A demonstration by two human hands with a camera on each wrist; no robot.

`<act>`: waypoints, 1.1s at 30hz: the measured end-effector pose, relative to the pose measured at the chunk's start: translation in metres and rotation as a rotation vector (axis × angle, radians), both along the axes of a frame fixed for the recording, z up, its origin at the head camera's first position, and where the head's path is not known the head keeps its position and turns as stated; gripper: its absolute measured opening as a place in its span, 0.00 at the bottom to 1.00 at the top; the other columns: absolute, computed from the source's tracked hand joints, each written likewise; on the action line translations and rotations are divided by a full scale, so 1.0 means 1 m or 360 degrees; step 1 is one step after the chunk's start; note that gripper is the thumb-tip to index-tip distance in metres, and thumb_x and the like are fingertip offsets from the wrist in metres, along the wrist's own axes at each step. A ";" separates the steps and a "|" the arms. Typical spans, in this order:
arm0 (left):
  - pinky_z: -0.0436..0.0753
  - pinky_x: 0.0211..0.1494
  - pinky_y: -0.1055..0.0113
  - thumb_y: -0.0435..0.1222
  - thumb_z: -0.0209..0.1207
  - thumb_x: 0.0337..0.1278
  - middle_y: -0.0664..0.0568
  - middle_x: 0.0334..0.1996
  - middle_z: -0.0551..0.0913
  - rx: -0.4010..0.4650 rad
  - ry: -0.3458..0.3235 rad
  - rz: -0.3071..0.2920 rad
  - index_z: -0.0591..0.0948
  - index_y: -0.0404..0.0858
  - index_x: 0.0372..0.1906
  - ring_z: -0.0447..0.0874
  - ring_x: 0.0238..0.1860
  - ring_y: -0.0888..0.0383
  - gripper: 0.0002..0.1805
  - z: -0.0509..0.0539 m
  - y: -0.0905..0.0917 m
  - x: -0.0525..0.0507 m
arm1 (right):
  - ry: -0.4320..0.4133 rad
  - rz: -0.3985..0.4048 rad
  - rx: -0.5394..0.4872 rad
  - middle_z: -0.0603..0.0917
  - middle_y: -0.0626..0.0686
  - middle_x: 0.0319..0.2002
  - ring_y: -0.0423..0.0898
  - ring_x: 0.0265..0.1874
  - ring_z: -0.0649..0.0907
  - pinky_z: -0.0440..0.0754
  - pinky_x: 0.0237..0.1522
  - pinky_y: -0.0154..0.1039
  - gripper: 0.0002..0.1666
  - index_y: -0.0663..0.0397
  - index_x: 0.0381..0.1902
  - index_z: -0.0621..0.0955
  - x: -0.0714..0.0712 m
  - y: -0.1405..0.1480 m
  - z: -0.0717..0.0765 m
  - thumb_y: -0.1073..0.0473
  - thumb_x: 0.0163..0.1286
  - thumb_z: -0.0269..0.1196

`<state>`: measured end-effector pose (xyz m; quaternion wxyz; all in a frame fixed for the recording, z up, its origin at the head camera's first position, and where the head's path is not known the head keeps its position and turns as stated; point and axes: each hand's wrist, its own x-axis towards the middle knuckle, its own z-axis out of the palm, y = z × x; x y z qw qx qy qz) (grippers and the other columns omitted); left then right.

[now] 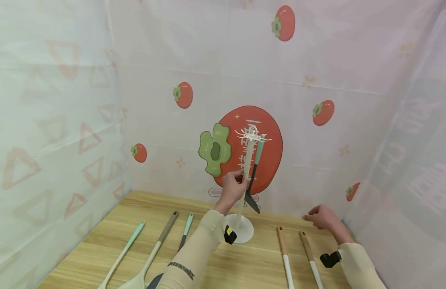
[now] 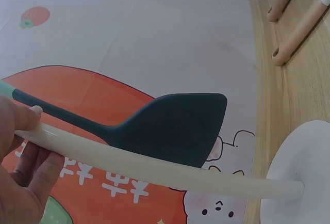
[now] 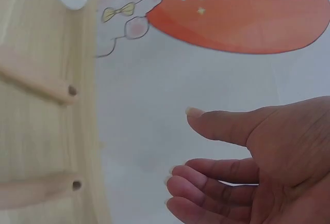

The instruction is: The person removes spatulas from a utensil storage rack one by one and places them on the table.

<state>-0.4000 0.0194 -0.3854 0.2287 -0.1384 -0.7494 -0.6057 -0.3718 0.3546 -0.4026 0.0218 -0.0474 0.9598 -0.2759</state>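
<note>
A cream utensil stand (image 1: pixel 248 160) rises from a round white base (image 1: pixel 244 229), with a ring of hooks at its top. My left hand (image 1: pixel 233 188) grips its pole midway up, thumb and fingers on either side. From one hook hangs a dark spatula (image 2: pixel 175 126) with a mint handle, blade down, just beside the pole. My right hand (image 1: pixel 322 218) is in the air at the right, holding nothing; in the right wrist view its thumb (image 3: pixel 221 126) is apart from its loosely bent fingers. Below it lie two utensils with wooden handles (image 1: pixel 283 241) and white shafts.
Left of the stand, on the wooden table (image 1: pixel 111 233), lie a mint-handled utensil (image 1: pixel 130 241), a taupe-handled one (image 1: pixel 166 226) and a dark, mint-handled one (image 1: pixel 187 226) partly behind my left sleeve. A printed white backdrop (image 1: pixel 154 120) stands behind, with fabric walls at both sides.
</note>
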 end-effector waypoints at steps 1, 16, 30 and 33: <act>0.87 0.39 0.65 0.30 0.64 0.65 0.46 0.36 0.88 0.0002 -0.0008 -0.0002 0.83 0.35 0.62 0.85 0.36 0.57 0.20 0.001 0.000 0.000 | 0.0009 0.0013 0.0005 0.85 0.65 0.39 0.50 0.31 0.84 0.86 0.34 0.47 0.29 0.80 0.51 0.78 -0.001 -0.004 0.004 0.54 0.71 0.66; 0.88 0.40 0.65 0.32 0.64 0.65 0.46 0.37 0.88 -0.0009 0.0002 0.0024 0.82 0.35 0.62 0.86 0.37 0.58 0.21 -0.001 0.000 0.002 | 0.0031 0.0019 -0.0166 0.83 0.71 0.46 0.59 0.40 0.87 0.89 0.39 0.49 0.27 0.80 0.56 0.76 -0.018 -0.056 0.036 0.59 0.72 0.65; 0.88 0.40 0.63 0.31 0.66 0.63 0.44 0.37 0.89 -0.0035 0.0029 0.0074 0.82 0.33 0.62 0.88 0.38 0.54 0.22 0.000 0.000 -0.001 | 0.0269 0.0189 -0.0516 0.80 0.70 0.55 0.57 0.48 0.86 0.88 0.47 0.48 0.35 0.75 0.69 0.68 -0.026 -0.095 0.068 0.57 0.74 0.64; 0.88 0.39 0.65 0.31 0.66 0.63 0.44 0.37 0.89 -0.0039 0.0034 0.0070 0.82 0.34 0.62 0.88 0.38 0.55 0.22 0.000 0.000 0.000 | 0.0351 0.0220 -0.0602 0.78 0.70 0.57 0.63 0.54 0.84 0.87 0.49 0.48 0.36 0.73 0.71 0.67 -0.027 -0.101 0.071 0.57 0.74 0.63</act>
